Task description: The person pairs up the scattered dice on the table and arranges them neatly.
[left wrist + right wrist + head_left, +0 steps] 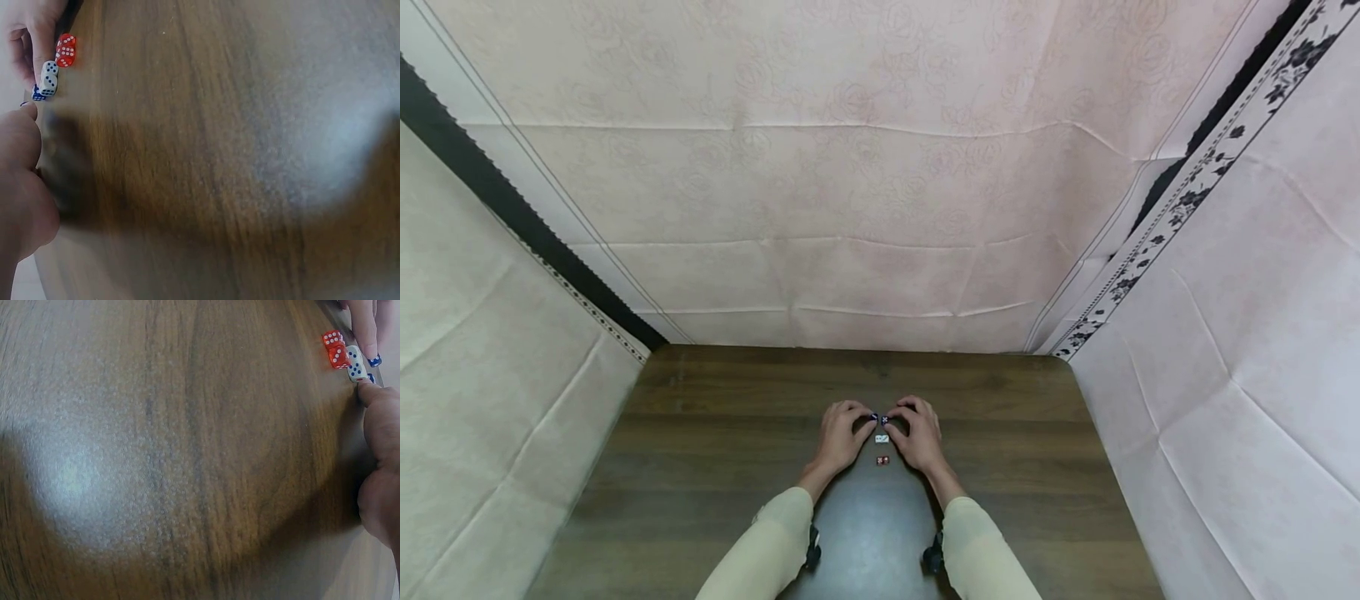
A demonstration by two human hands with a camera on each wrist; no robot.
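Observation:
My left hand (841, 435) pinches a blue die (374, 360) between thumb and fingers. Facing it, my right hand (922, 437) pinches a second blue die (39, 94). Both are dark blue with white pips and sit very close together in the head view. Just nearer to me is a pair of white dice (882, 438) with dark pips, side by side between the thumbs. Closer still lies a pair of red dice (882, 460) with white pips, see-through in the wrist views. The fingers partly hide the blue dice in both wrist views.
A brown wood-grain table (715, 450) lies under the hands, with glare on its near middle. Pale patterned cloth (865, 183) hangs behind its far edge, and white cloths (1240, 350) flank both sides. Dark bands (512, 200) run between the cloths.

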